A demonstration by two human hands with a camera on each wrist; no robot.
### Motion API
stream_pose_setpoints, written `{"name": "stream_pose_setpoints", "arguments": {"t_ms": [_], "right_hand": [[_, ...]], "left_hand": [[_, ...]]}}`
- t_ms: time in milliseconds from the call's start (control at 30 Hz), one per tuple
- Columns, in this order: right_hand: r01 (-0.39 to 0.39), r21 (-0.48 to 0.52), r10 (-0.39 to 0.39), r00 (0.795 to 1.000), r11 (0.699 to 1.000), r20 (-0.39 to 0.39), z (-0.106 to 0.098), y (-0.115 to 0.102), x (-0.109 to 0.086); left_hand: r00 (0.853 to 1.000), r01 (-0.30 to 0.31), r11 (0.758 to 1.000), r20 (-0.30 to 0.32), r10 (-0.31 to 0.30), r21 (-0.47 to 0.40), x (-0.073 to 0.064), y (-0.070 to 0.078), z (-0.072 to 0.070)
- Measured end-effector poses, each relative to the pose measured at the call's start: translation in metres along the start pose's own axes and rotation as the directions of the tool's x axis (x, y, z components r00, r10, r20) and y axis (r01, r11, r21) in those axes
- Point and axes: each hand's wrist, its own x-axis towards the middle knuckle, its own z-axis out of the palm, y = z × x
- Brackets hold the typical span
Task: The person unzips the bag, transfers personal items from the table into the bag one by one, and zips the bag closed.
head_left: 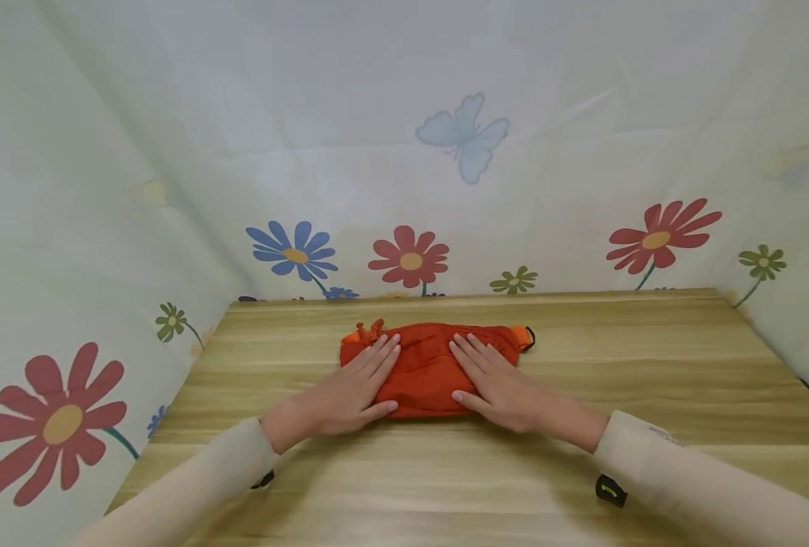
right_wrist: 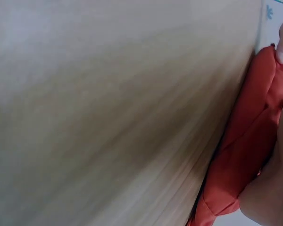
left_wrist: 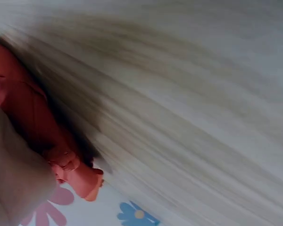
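A red-orange waist pack lies flat on the wooden table, with an orange strap end and black ring at its right and a knotted zipper cord at its upper left. My left hand rests on the pack's left part, fingers straight and pointing inward. On the right part my right hand lies the same way, its thumb near the front edge. In the left wrist view the pack shows beside the hand's edge; the right wrist view shows its red side along the other hand.
The wood-grain table extends around the pack. Behind and beside it hangs a white cloth printed with flowers and a blue butterfly. Small black wrist devices show under the sleeves.
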Motion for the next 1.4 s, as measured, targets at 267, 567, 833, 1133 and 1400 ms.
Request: {"name": "stream_pose_setpoints", "arguments": {"t_ms": [267, 567, 833, 1133, 1400], "right_hand": [[0.003, -0.024, -0.003, 1.000, 1.000, -0.008, -0.008, 0.021, -0.010], [-0.003, -0.022, 0.002, 0.999, 1.000, -0.033, -0.017, 0.033, -0.036], [-0.028, -0.013, 0.028, 0.999, 1.000, -0.020, -0.018, 0.035, -0.056], [-0.060, 0.024, 0.061, 0.997, 0.998, -0.040, -0.016, 0.022, -0.068], [-0.085, 0.060, 0.086, 0.996, 0.995, -0.015, -0.019, 0.020, -0.065]], "left_hand": [[1.000, -0.002, 0.999, 0.026, 0.000, 0.052, 0.022, 0.019, -0.003], [0.998, -0.014, 0.999, 0.066, 0.012, 0.032, 0.042, 0.047, -0.006], [0.995, -0.030, 0.999, 0.094, 0.026, 0.042, 0.042, 0.069, -0.008], [0.995, -0.046, 0.998, 0.088, 0.042, 0.052, 0.032, 0.081, -0.002], [0.991, -0.032, 0.999, 0.128, 0.028, 0.033, 0.033, 0.082, -0.009]]}}
